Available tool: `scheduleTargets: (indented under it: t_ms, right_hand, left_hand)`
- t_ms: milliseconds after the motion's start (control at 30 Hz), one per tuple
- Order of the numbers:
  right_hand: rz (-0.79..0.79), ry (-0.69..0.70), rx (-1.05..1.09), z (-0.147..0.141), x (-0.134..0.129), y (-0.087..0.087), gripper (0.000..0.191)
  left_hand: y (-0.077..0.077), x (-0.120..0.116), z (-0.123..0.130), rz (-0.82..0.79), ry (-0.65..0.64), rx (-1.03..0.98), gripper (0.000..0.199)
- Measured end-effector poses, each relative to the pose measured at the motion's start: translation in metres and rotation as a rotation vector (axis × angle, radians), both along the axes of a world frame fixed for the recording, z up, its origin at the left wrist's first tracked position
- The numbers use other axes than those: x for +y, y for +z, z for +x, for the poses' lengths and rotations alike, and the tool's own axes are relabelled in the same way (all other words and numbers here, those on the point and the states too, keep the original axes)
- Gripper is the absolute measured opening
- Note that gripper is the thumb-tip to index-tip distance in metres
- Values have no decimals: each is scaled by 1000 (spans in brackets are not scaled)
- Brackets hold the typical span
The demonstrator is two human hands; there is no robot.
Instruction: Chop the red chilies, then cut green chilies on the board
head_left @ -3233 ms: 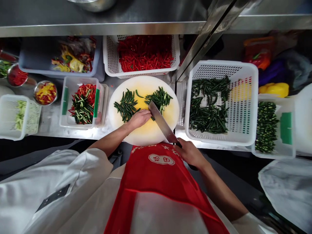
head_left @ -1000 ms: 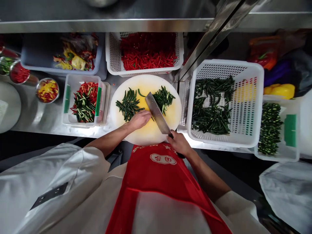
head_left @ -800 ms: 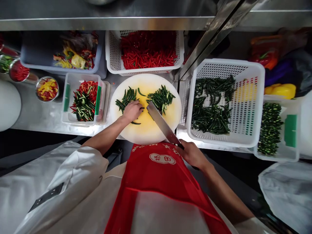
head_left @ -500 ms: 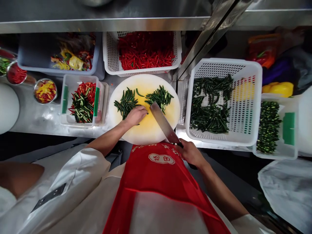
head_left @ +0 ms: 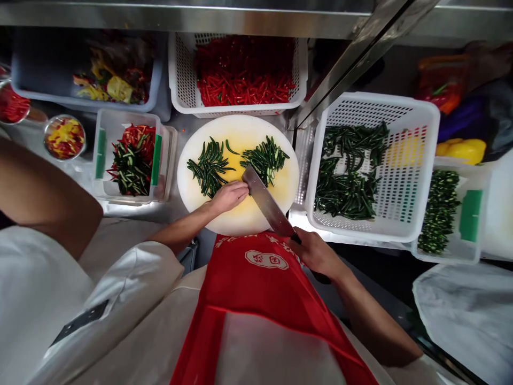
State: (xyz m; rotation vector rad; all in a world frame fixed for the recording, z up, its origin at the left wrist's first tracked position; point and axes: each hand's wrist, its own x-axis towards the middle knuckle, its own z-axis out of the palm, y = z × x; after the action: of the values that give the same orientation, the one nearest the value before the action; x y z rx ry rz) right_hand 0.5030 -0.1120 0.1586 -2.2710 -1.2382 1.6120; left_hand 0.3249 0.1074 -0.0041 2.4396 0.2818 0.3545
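Two hands meet over the round cutting board [head_left: 236, 221], our landmark. The right hand [head_left: 316, 251], at the board's near right edge, is closed around the handle of a cleaver [head_left: 267, 203], whose blade slants across the board's middle. The left hand [head_left: 230, 197], on the near part of the board, has its fingers bunched narrowly beside the blade tip; we cannot tell what, if anything, they pinch.

On the board we find a left pile of green chillies [head_left: 210, 166], a right pile [head_left: 266, 160] beyond the blade, and a stray chilli [head_left: 230, 147] between them. We judge the chillies light, firm but easily bruised, and slick-skinned, best pinned near the stem with curled fingertips. The cleaver we take to be stiff and blade-heavy, safest held by its handle.

Right of the board stands a white basket [head_left: 366, 233] of green chillies; just beyond it, a basket of red chillies [head_left: 240, 111]; left of it, a clear box [head_left: 105, 190]. A metal post [head_left: 340, 72] beyond the board's right edge hinders reaching that way, and another person's arm [head_left: 48, 187] crowds the far left.
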Motion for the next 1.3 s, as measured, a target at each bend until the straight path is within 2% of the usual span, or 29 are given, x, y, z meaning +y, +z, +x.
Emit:
scheduleTargets:
  t_ms: [133, 233, 300, 367, 433, 567, 667, 800, 867, 967, 1033, 1233, 1300]
  right_hand:
    - [27, 42, -124, -15, 22, -32, 14]
    - [60, 34, -174, -19, 36, -48, 15]
    - [102, 15, -160, -15, 35, -45, 16]
    - [133, -1, -127, -9, 24, -35, 18]
    - [138, 12, -81, -2, 7, -22, 20]
    - [90, 114, 8, 9, -21, -8, 24]
    - [63, 114, 27, 12, -27, -11, 25]
    - [74, 6, -40, 12, -19, -21, 23]
    - [74, -29, -70, 12, -13, -23, 23]
    - [94, -2, -91, 11, -5, -22, 23]
    - [116, 25, -88, 10, -1, -22, 22]
    - [110, 27, -90, 6, 3, -23, 20]
    - [107, 29, -89, 5, 4, -23, 19]
  left_hand:
    - [3, 0, 3, 4, -25, 30, 26]
    - [14, 11, 1, -24, -70, 59, 27]
    - [24, 25, -5, -58, 17, 65, 25]
    - [33, 42, -14, -68, 177, 83, 24]
    - [38, 57, -24, -26, 258, 150, 23]
    - [36, 71, -31, 145, 93, 373, 19]
    - [34, 65, -24, 227, 32, 434, 19]
    - [41, 42, -12, 279, -63, 396, 23]
    - [45, 27, -9, 285, -107, 382, 25]
    - [45, 12, -10, 247, -136, 348, 25]
    - [41, 11, -14, 221, -101, 325, 27]
    - [33, 35, -33, 249, 249, 368, 26]
    - [33, 38, -35, 238, 318, 380, 23]
